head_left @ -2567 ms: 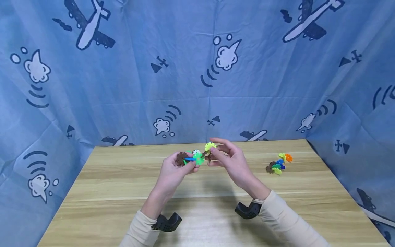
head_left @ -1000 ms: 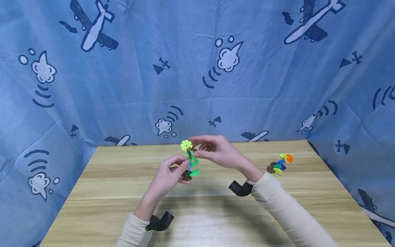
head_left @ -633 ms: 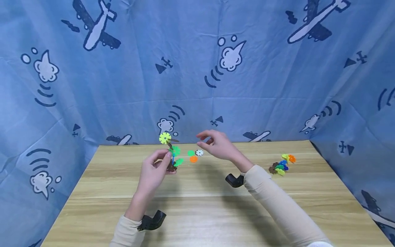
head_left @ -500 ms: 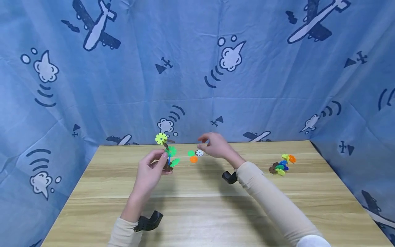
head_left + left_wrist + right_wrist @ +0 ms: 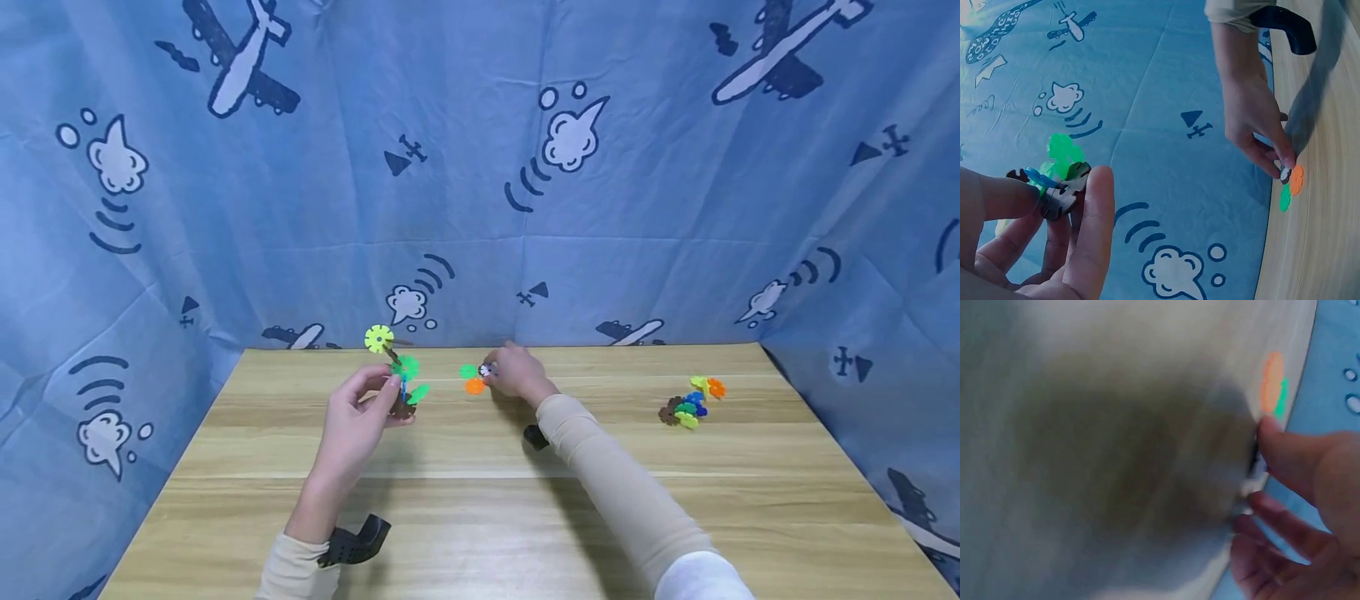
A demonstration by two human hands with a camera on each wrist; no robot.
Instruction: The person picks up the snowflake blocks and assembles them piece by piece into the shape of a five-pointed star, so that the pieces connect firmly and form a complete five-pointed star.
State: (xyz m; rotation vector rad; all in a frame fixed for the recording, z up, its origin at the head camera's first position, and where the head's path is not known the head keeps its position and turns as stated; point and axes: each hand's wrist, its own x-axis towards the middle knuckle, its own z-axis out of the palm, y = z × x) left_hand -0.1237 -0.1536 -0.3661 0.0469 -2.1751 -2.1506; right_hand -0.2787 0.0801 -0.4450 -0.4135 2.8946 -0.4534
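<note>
My left hand [image 5: 356, 417] pinches a small build of interlocking snowflake discs between thumb and fingers, held up over the table. A yellow-green disc [image 5: 378, 338] tops it, with brown pieces and a green disc [image 5: 407, 367] below. In the left wrist view a blue disc [image 5: 1040, 177] and a brown disc [image 5: 1063, 199] show at the fingertips. My right hand [image 5: 517, 372] is down at the table's back edge, thumb and fingertips on the rim of a white snowflake disc [image 5: 485, 370], partly hidden by them. A green disc [image 5: 468, 372] and an orange disc [image 5: 475, 387] lie just left of it.
Towards the right of the wooden table [image 5: 480, 517] lies a loose heap of snowflake discs, among them a brown disc [image 5: 668, 412] and an orange disc [image 5: 717, 388]. A blue printed curtain [image 5: 480, 200] hangs behind the table and along its sides.
The right hand has let go of the disc build and come down onto the white disc. The left hand has carried the build to the left, uncovering the discs at the back.
</note>
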